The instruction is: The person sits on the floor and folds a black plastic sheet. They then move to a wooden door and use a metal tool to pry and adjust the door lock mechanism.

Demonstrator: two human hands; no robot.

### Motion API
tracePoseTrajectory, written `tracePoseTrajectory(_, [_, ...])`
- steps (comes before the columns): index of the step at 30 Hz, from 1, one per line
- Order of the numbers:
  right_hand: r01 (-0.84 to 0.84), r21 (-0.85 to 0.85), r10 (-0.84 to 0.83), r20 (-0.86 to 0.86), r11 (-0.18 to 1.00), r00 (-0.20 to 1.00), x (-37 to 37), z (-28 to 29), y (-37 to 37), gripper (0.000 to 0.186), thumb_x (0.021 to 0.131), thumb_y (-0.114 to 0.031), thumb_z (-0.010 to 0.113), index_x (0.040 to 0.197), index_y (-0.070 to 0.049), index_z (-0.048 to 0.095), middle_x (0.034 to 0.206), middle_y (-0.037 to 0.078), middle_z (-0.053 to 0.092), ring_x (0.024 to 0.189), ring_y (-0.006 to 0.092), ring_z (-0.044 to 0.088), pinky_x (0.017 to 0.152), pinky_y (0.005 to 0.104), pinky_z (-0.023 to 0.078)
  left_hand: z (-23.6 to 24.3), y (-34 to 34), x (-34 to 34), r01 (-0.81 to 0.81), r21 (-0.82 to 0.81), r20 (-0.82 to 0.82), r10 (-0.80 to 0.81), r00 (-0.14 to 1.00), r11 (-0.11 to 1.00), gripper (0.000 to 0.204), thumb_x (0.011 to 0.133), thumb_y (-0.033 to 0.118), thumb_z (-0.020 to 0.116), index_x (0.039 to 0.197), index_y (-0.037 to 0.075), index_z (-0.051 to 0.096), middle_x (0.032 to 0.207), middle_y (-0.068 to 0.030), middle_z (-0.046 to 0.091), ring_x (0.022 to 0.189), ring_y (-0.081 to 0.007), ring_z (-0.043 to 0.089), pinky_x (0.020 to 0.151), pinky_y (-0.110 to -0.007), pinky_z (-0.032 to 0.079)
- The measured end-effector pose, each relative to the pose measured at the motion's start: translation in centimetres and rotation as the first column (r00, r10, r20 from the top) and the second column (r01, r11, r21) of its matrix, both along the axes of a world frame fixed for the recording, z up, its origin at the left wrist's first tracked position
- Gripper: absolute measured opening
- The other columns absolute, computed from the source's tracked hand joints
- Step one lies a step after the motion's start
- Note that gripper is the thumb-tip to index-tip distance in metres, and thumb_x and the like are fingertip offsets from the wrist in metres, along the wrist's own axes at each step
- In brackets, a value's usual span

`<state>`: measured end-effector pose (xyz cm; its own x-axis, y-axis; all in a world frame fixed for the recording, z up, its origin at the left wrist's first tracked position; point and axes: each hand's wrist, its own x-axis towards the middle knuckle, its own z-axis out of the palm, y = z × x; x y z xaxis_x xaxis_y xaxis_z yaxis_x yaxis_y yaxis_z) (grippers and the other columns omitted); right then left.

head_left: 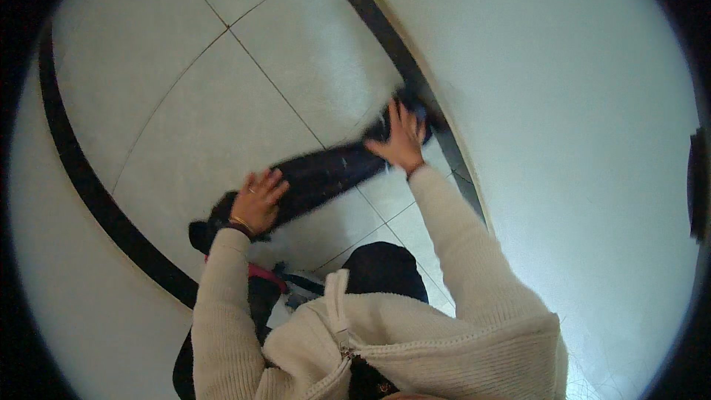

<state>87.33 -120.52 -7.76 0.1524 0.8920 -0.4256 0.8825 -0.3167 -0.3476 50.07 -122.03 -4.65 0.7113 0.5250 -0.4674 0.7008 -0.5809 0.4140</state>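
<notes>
A long, dark, soft-looking item, perhaps folded cloth (pixel 326 170), lies diagonally across the tiled floor; its edges are blurred. My left hand (pixel 256 198) rests on its left portion, fingers apart and lying over the surface. Toward the other end, near the wall, my right hand (pixel 400 137) lies on it with fingers spread. Both hands look open. Below my left wrist a red and dark item (pixel 265 275) shows partly, too hidden by my arm to make out.
Pale tiled floor (pixel 185 67) is bordered by dark skirting (pixel 370 22) below a white wall (pixel 563 118) on the right, with similar skirting on the left. A dark object (pixel 695 185) sits at the far right rim. My dark-clad knee (pixel 378 267) is below the cloth.
</notes>
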Motion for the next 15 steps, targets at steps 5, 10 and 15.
tracePoseTrajectory(5, [0.220,0.023,-0.218,-0.085,0.975,0.972,6.5,-5.6,-20.9,0.111,0.058,-0.041,0.080,0.143,-0.003,0.019,0.143,0.020,0.029,0.132,0.0361,0.024,0.108,0.0494,0.014,-2.8,-9.1,7.5,0.197,0.070,-0.025,-0.196,0.980,0.978,0.057,0.080,0.025,0.058,0.135,0.025,0.042,0.148,-0.0073,0.029,0.136,-0.0312,0.025,0.105,-0.061,0.018])
tracePoseTrajectory(10, [0.496,-0.042,-0.475,0.232,0.867,0.849,12.4,-7.3,-37.4,0.111,0.058,-0.032,0.081,0.143,0.002,0.018,0.146,0.024,0.023,0.135,0.0385,0.020,0.112,0.0446,0.013,-5.3,-17.3,16.2,-0.400,0.070,-0.036,0.403,0.915,0.914,0.063,0.079,0.032,0.062,0.138,0.032,0.037,0.149,-0.0180,0.020,0.133,-0.0464,0.019,0.096,-0.073,0.016])
tracePoseTrajectory(15, [0.876,-0.305,-0.808,0.357,0.373,0.469,11.2,-4.8,-52.2,0.106,0.075,-0.063,0.060,0.145,0.000,0.011,0.148,0.024,0.017,0.138,0.0374,0.013,0.112,0.0428,0.017,-3.3,-18.0,22.3,-0.197,-0.251,0.115,0.232,0.966,0.948,0.073,0.082,0.046,0.059,0.144,0.031,0.024,0.152,-0.0162,0.010,0.138,-0.0420,0.008,0.102,-0.068,0.010])
